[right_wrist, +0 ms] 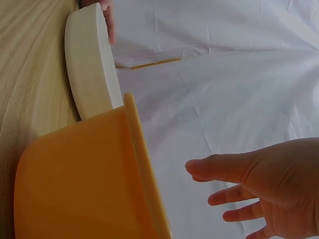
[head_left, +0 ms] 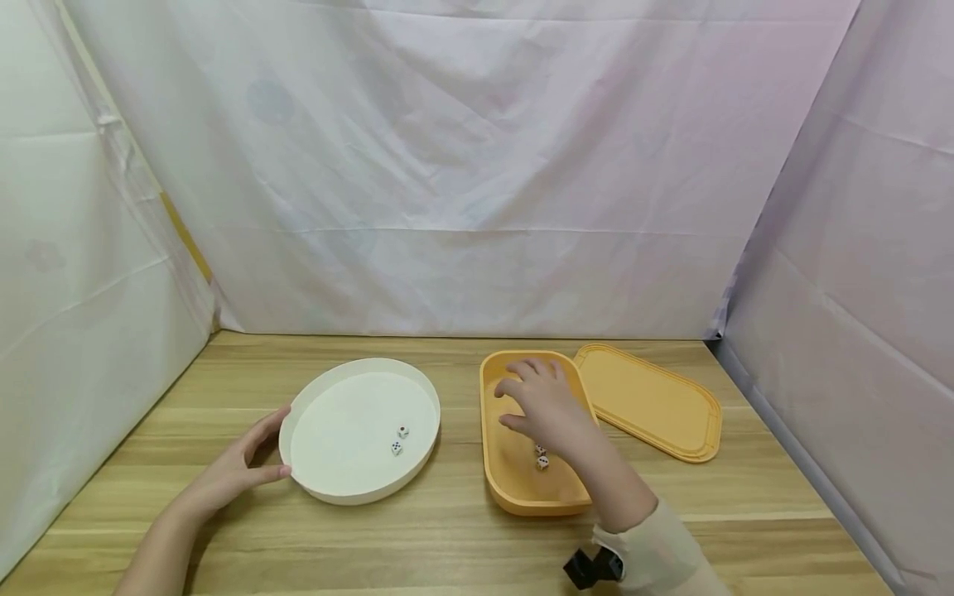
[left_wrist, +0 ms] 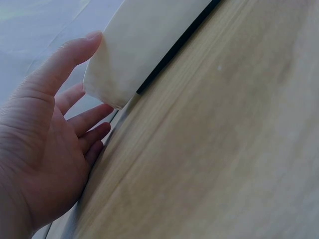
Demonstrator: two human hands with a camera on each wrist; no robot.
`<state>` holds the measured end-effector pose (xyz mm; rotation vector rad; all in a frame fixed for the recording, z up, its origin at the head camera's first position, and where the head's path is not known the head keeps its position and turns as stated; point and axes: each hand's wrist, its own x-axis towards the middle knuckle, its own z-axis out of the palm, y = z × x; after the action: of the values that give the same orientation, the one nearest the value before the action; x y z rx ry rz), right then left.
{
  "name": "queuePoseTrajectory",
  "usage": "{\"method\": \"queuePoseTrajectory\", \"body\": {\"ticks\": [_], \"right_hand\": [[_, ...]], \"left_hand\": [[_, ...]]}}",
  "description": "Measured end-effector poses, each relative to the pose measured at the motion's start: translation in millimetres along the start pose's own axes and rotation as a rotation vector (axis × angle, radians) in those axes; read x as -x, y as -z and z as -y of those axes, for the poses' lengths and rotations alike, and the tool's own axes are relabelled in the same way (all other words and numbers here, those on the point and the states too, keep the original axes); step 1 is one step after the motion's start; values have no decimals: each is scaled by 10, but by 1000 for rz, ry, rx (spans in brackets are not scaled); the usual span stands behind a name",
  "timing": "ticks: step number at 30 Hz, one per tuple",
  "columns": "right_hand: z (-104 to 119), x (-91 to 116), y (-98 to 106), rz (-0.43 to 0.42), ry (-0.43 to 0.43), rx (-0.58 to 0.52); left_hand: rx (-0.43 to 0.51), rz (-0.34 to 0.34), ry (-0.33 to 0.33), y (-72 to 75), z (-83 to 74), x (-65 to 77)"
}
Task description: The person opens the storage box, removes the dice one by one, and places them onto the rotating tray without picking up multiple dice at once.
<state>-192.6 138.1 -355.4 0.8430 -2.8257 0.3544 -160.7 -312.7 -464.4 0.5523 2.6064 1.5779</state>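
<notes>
A round white tray lies on the left, with two small white dice, one and another, toward its right side. My left hand is at the tray's left rim, thumb and fingers spread apart along its edge. In the left wrist view the thumb and fingertips of the left hand meet the tray's wall. Above the orange bin hovers my right hand, fingers apart and nothing between them. Several dice lie in the bin, partly hidden under the wrist.
An orange lid rests on the wooden table to the right of the bin, one end close against it. Pale cloth curtains stand around the back and sides. A black device is strapped to the right wrist.
</notes>
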Motion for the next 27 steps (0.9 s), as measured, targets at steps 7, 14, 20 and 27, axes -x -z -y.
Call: {"method": "queuePoseTrajectory", "body": {"ticks": [7, 14, 20, 27], "right_hand": [[-60, 27, -34, 15, -35, 15], [-121, 70, -86, 16, -29, 28], [-193, 95, -142, 20, -49, 54], [-252, 136, -206, 45, -55, 58]], "left_hand": [[5, 1, -2, 1, 7, 13], [15, 2, -7, 4, 14, 14], [19, 2, -3, 4, 24, 20], [19, 1, -1, 12, 17, 22]]}}
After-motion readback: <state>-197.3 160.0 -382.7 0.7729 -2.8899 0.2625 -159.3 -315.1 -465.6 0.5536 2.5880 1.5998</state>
